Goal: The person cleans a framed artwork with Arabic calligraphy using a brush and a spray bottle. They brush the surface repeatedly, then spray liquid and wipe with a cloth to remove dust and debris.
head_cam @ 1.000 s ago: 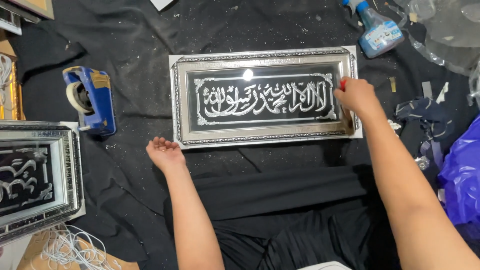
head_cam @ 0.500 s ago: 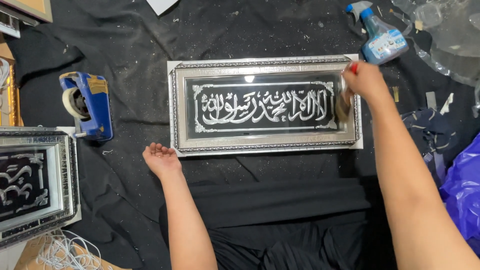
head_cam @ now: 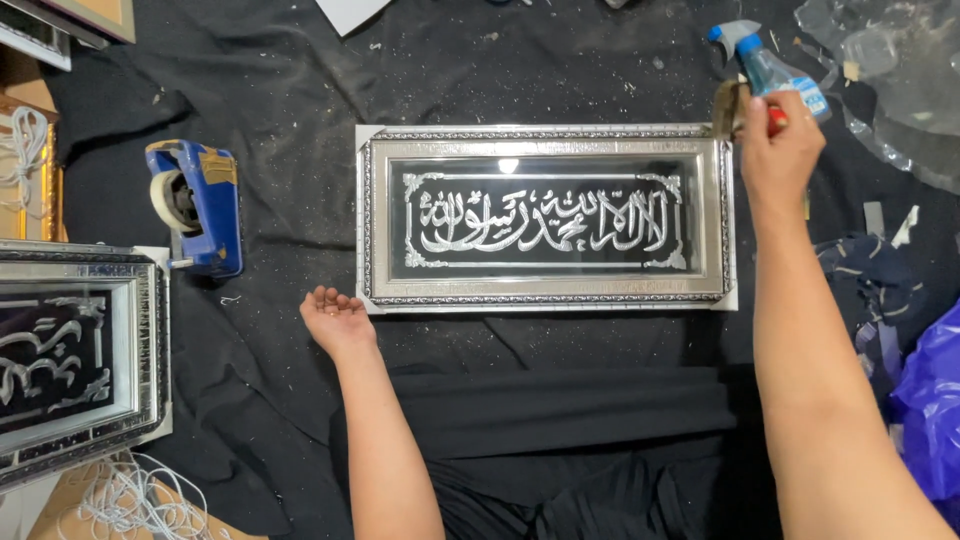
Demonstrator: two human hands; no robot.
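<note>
Around the silver frame (head_cam: 546, 218), the black cloth (head_cam: 560, 60) above it is wide open, same below. Left side's tighter: the blue tape dispenser (head_cam: 197, 205) sits there, with a second frame (head_cam: 75, 360) beyond. The top-right corner's crowded by a spray bottle (head_cam: 770, 70) and clear plastic (head_cam: 890, 70).

Black cloth (head_cam: 560, 60) w/ silver frame (head_cam: 546, 145), blue tape dispenser (head_cam: 197, 205), spray bottle (head_cam: 770, 68), 2nd frame (head_cam: 80, 360).

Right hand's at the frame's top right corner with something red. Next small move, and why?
Probably draw the right hand and its small red tool down the silver frame's right edge. It sits at the top right corner, while the left hand lies open by the lower left corner.
</note>
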